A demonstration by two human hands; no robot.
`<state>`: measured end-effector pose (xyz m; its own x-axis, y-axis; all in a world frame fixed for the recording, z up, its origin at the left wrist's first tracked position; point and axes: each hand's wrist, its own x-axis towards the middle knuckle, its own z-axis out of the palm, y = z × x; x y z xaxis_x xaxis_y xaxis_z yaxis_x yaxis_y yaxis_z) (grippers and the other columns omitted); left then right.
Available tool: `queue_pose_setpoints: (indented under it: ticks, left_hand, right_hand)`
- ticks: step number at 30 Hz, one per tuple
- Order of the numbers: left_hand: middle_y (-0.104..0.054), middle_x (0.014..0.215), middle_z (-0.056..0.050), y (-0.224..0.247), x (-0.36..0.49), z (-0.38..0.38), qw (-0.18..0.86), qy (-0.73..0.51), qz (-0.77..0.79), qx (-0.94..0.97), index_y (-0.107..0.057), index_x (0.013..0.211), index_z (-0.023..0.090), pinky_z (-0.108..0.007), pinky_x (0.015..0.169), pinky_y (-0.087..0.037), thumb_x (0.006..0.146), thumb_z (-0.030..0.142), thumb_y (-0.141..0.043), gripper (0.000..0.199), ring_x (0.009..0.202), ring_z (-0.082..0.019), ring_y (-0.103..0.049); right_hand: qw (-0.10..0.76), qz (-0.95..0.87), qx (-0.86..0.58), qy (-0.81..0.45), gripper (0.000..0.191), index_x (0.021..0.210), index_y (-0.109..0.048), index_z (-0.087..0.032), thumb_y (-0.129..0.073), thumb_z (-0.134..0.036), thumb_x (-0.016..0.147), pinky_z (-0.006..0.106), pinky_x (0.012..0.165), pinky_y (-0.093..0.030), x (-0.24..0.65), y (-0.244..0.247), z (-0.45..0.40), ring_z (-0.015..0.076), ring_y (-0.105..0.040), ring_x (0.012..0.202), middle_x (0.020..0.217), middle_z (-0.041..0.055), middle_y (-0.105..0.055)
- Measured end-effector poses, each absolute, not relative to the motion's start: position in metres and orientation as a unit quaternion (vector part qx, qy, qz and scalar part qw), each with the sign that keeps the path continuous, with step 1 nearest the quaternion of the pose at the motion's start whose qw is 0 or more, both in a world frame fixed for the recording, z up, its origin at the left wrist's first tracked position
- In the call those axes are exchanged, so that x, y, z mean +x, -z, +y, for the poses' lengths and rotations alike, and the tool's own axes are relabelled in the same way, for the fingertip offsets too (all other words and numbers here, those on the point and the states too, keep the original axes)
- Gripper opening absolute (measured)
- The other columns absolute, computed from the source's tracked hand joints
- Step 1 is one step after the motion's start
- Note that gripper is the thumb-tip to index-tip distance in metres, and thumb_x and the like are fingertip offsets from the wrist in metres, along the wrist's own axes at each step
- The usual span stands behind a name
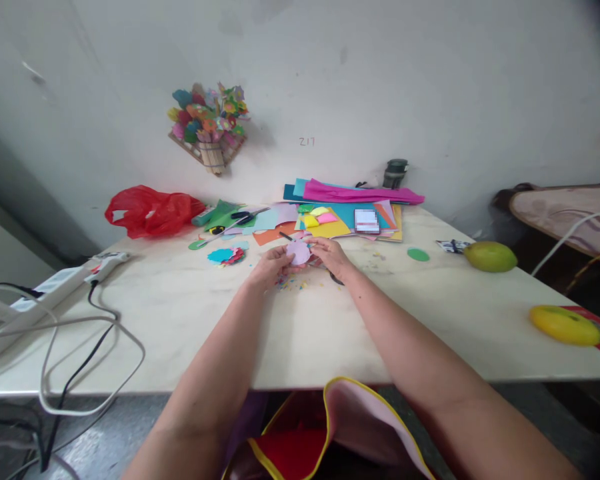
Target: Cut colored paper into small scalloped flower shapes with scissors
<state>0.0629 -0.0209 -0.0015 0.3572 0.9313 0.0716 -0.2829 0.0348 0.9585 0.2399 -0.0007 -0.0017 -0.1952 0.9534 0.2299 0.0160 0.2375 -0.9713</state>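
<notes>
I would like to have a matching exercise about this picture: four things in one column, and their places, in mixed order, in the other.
1. Round light-purple paper piece
2. Crumpled red plastic bag
3. Yellow oval fruit
4. Colourful flower bunch in a bundled-stick holder

A. Near the right edge of the white table
B. Up on the pale wall
C. Held in the left hand
D. At the rear left of the table

Right pairs: 1-C, 2-D, 3-A, 4-B

reads "217" or "z17" in reddish handwriting [307,141] on the pale wall [430,100]; illegible on the phone screen [367,221].
</notes>
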Motion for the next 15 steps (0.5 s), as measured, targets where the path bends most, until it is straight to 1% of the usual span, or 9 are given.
queue_pose_setpoints:
  ticks: [6,15]
  left_hand:
    - [-0.068,0.079,-0.005,0.0033,0.0634,-0.0202,0.640,-0.486,0.336,0.490,-0.060,0.084,0.012,-0.020,0.064,-0.055,0.067,0.017,-0.078,0.026,0.070,-0.014,-0.070]
    - [-0.070,0.083,-0.004,0.0085,0.0625,-0.0155,0.645,-0.498,0.337,0.471,-0.063,0.088,0.012,-0.020,0.066,-0.056,0.061,0.013,-0.080,0.032,0.070,-0.012,-0.068]
  right_hand:
    - [0.493,-0.616,-0.396,-0.471,0.026,0.094,-0.065,-0.018,-0.052,-0.018,0.072,0.020,0.049,-0.047,0.2397,0.0041,0.0012,0.0124,-0.062,0.061,0.071,-0.0003,-0.066]
    - [0.490,-0.612,-0.407,-0.468,0.015,0.086,-0.063,-0.017,-0.055,-0.019,0.073,0.020,0.045,-0.045,0.2398,0.0051,0.0015,0.0124,-0.062,0.058,0.070,-0.0004,-0.066]
